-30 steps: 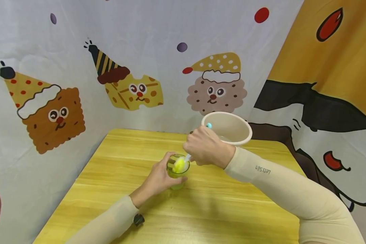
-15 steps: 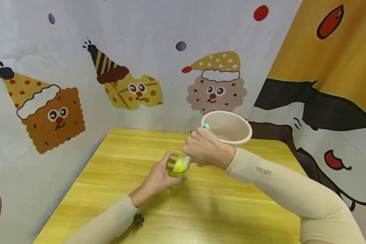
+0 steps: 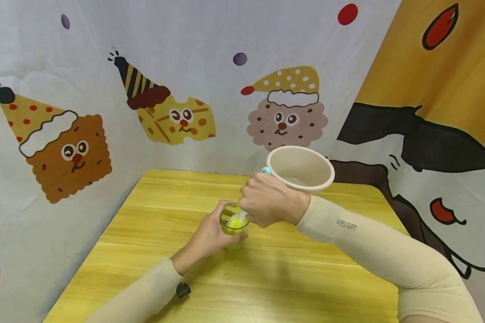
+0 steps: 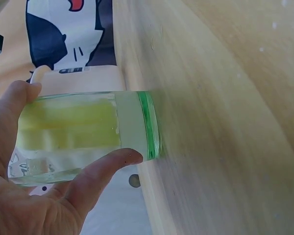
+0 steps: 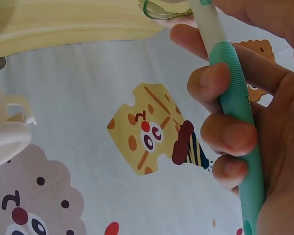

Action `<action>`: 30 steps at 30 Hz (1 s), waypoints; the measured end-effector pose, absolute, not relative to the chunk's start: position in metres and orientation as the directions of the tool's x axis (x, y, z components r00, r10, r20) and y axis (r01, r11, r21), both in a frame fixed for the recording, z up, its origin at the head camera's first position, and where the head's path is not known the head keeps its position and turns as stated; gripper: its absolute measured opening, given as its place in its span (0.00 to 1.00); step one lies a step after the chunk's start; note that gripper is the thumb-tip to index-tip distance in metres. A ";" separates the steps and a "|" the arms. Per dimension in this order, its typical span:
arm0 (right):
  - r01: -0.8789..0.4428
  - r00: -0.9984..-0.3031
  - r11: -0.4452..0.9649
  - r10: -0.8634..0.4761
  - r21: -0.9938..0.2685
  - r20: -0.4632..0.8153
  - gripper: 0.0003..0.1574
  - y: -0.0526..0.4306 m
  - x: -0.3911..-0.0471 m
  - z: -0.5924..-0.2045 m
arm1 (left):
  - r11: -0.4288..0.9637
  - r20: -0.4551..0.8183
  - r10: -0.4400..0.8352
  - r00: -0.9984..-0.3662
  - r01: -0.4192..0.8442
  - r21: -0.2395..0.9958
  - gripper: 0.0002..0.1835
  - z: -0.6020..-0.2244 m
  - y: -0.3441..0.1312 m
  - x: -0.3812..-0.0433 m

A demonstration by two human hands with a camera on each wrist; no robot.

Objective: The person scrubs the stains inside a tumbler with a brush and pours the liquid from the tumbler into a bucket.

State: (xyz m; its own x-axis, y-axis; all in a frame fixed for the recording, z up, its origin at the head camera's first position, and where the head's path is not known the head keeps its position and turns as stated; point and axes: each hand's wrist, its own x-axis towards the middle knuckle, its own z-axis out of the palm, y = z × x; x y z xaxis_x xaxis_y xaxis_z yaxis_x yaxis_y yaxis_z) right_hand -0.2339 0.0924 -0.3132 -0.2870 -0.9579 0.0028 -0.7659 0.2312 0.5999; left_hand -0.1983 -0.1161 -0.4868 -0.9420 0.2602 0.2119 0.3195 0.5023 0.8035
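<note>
My left hand (image 3: 211, 234) grips a clear, green-tinted drinking glass (image 4: 130, 117), which stands upright on the wooden table in the head view. The thumb and fingers wrap its sides. Inside the glass is the yellow sponge head (image 3: 236, 223) of a cup brush. My right hand (image 3: 270, 200) holds the brush's teal handle (image 5: 242, 110) above the rim, the fingers curled round it in the right wrist view. Only the handle's rounded end shows past that fist in the head view. Through the glass wall the sponge looks blurred in the left wrist view.
A cream plastic basin (image 3: 301, 168) stands at the back right of the table (image 3: 165, 197), just behind my right hand. A cloth backdrop (image 3: 226, 27) with cartoon figures hangs round the table's back and sides. A dark device (image 3: 183, 290) sits at my left wrist.
My right hand has shifted slightly left and down, and the brush handle's end has swung left. The sponge has shifted a little within the glass. My left hand keeps the glass nearly still.
</note>
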 end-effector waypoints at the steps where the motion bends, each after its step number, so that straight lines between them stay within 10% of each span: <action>1: -0.766 -0.279 0.223 -0.960 0.604 0.001 0.27 0.092 -0.234 -0.314 | 0.501 0.212 0.260 -0.942 0.319 0.804 0.52 -0.486 -0.116 -0.199; 5: -0.756 -0.266 0.194 -0.964 0.625 -0.021 0.02 0.089 -0.234 -0.316 | 0.496 0.201 0.264 -0.943 0.312 0.810 0.53 -0.486 -0.116 -0.199; 12: -0.677 -0.268 0.132 -0.960 0.724 -0.076 0.18 0.081 -0.233 -0.324 | 0.504 0.226 0.268 -0.937 0.336 0.796 0.50 -0.486 -0.114 -0.198; 30: -0.601 -0.213 0.153 -0.977 0.784 0.027 0.11 0.073 -0.233 -0.344 | 0.456 0.273 0.308 -0.911 0.393 0.799 0.50 -0.489 -0.116 -0.200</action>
State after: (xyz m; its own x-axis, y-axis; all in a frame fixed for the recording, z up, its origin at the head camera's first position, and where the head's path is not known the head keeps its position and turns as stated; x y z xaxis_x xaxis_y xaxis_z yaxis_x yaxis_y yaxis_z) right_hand -0.2329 0.0731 -0.3437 -0.2125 -0.9768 0.0274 -0.6013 0.1528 0.7842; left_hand -0.1996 -0.1161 -0.4893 -0.9113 0.3079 0.2733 0.3933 0.4555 0.7986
